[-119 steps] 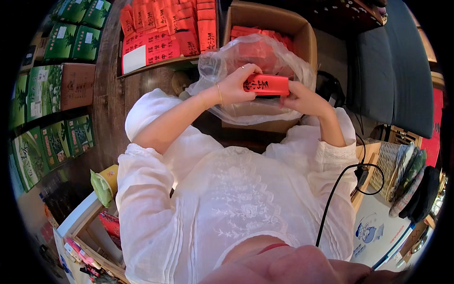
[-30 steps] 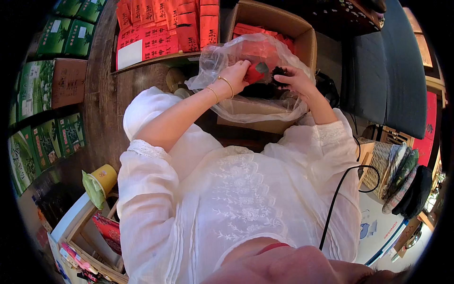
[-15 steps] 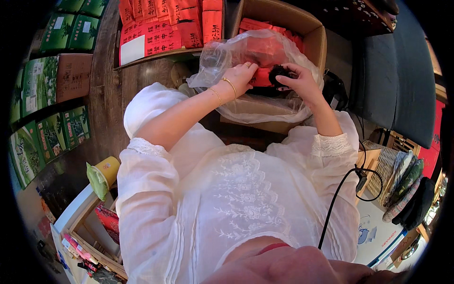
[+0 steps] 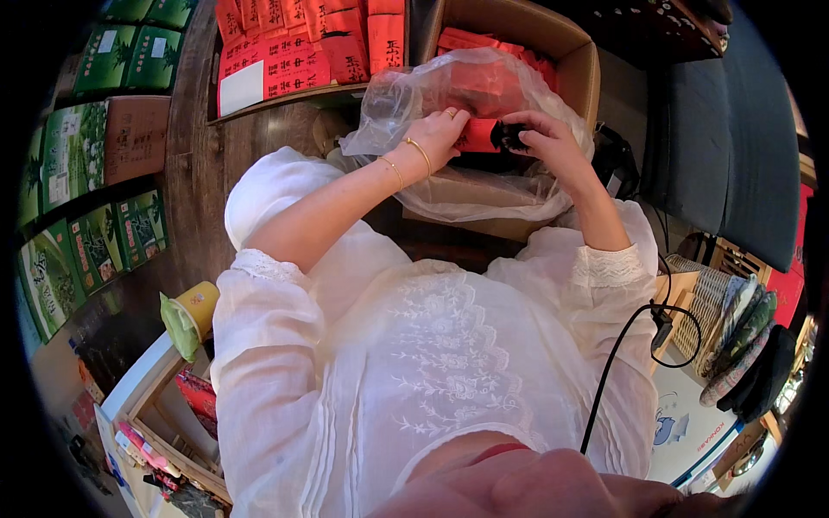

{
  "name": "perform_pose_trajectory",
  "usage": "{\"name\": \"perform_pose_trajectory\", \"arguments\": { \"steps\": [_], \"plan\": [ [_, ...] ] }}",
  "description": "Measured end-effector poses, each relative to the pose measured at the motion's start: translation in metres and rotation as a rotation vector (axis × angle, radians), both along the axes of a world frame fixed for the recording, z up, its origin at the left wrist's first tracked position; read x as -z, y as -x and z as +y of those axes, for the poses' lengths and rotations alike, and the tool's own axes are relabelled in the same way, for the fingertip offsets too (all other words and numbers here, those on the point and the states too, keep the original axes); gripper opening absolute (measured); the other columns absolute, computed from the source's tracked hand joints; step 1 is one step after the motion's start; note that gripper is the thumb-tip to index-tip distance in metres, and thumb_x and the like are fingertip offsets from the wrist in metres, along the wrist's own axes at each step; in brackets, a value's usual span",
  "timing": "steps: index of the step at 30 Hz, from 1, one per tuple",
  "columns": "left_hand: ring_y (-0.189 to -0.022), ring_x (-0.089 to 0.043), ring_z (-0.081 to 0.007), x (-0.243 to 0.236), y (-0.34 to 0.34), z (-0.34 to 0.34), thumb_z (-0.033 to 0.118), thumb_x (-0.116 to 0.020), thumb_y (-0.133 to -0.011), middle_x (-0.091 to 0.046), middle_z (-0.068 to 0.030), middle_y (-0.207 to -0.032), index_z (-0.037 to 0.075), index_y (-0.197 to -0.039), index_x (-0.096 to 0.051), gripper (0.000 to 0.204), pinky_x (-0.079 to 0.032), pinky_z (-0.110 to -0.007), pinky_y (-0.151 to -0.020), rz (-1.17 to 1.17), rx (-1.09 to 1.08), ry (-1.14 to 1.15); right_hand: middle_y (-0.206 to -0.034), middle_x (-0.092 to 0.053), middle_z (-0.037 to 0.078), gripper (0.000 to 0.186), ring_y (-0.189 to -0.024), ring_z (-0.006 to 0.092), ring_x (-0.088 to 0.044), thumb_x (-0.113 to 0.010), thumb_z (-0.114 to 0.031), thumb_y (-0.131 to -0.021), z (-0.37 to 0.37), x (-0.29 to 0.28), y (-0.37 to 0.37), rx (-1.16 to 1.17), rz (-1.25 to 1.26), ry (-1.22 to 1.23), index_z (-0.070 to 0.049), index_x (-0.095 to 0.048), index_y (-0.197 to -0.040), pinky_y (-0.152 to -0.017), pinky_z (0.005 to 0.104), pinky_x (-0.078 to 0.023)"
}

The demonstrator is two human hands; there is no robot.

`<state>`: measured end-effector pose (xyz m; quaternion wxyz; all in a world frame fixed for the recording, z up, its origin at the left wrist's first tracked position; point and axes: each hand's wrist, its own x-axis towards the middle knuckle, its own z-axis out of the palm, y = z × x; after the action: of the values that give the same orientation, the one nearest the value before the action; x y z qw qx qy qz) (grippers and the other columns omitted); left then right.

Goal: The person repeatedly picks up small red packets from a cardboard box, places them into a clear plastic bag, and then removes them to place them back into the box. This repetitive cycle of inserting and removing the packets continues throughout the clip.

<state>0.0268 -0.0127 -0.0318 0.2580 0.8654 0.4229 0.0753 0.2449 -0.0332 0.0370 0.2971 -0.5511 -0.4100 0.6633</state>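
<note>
My left hand [image 4: 439, 136] is closed on the left end of a small red packet [image 4: 477, 135] with dark markings. At the packet's right end my right hand [image 4: 551, 145] grips a black, rough-textured clump [image 4: 510, 136], which touches the packet's end. Whether part of the clump is inside the packet, I cannot tell. Both hands are over a clear plastic bag [image 4: 393, 108], spread wide and crumpled. Beneath and behind the bag more red packets show. The contents of the bag below my hands are partly hidden.
Beyond the bag stands a cardboard box [image 4: 577, 73] holding red packets. Left of it, an open carton is full of upright red packets [image 4: 341, 39]. Green boxes [image 4: 73, 151] line the far left. A dark padded bench [image 4: 721, 147] is on the right; a black cable [image 4: 615, 367] hangs beside my right arm.
My right hand has brought the black clump up against the red packet's right end, and its fingers have turned slightly. My left hand has barely moved.
</note>
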Motion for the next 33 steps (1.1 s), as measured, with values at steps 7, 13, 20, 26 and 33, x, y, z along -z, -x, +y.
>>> {"name": "perform_pose_trajectory", "arguments": {
  "steps": [7,13,20,26,33],
  "plan": [
    [-0.100,-0.057,-0.0334,0.007,-0.001,0.001,0.015,-0.075,-0.069,-0.055,-0.0136,-0.106,0.007,-0.116,-0.044,0.057,-0.049,-0.041,-0.080,0.037,-0.001,-0.004,-0.112,-0.056,0.005,0.031,-0.103,0.0138,-0.055,-0.045,0.003,-0.087,-0.003,-0.001,0.000,-0.039,0.021,-0.022,0.000,-0.056,-0.117,-0.090,0.0279,-0.048],
    [-0.100,-0.057,-0.0339,0.005,-0.001,0.000,0.015,-0.076,-0.068,-0.055,-0.0138,-0.106,0.007,-0.117,-0.043,0.059,-0.049,-0.041,-0.081,0.022,-0.004,0.021,-0.124,-0.051,0.004,0.039,-0.114,0.0132,-0.050,-0.040,-0.001,-0.090,-0.004,-0.008,0.000,-0.127,-0.003,-0.011,-0.005,-0.050,-0.127,-0.098,0.0299,-0.040],
    [-0.100,-0.058,-0.0326,0.003,-0.002,0.001,0.014,-0.077,-0.069,-0.055,-0.0144,-0.107,0.006,-0.115,-0.043,0.058,-0.050,-0.039,-0.080,0.033,0.003,0.020,-0.129,-0.048,0.007,0.041,-0.117,0.0173,-0.049,-0.040,-0.001,-0.090,-0.006,-0.009,0.000,-0.097,0.080,0.002,-0.006,-0.046,-0.131,-0.100,0.0314,-0.040],
    [-0.098,-0.058,-0.0344,0.002,-0.002,0.001,0.016,-0.076,-0.069,-0.056,-0.0153,-0.107,0.006,-0.117,-0.043,0.059,-0.049,-0.041,-0.080,0.046,-0.008,0.073,-0.117,-0.056,0.007,0.032,-0.105,0.0168,-0.056,-0.042,-0.002,-0.091,-0.004,-0.011,-0.006,-0.033,0.067,-0.069,-0.003,-0.053,-0.121,-0.094,0.0300,-0.045],
    [-0.101,-0.056,-0.0374,0.017,0.002,0.005,0.016,-0.075,-0.071,-0.055,-0.0168,-0.115,0.007,-0.119,-0.044,0.058,-0.048,-0.042,-0.083,-0.111,-0.038,0.147,-0.094,-0.065,0.005,0.015,-0.079,0.0141,-0.059,-0.054,0.000,-0.086,0.000,0.001,-0.014,-0.061,-0.296,-0.310,0.000,-0.063,-0.099,-0.073,0.0266,-0.048]
  ]
}}
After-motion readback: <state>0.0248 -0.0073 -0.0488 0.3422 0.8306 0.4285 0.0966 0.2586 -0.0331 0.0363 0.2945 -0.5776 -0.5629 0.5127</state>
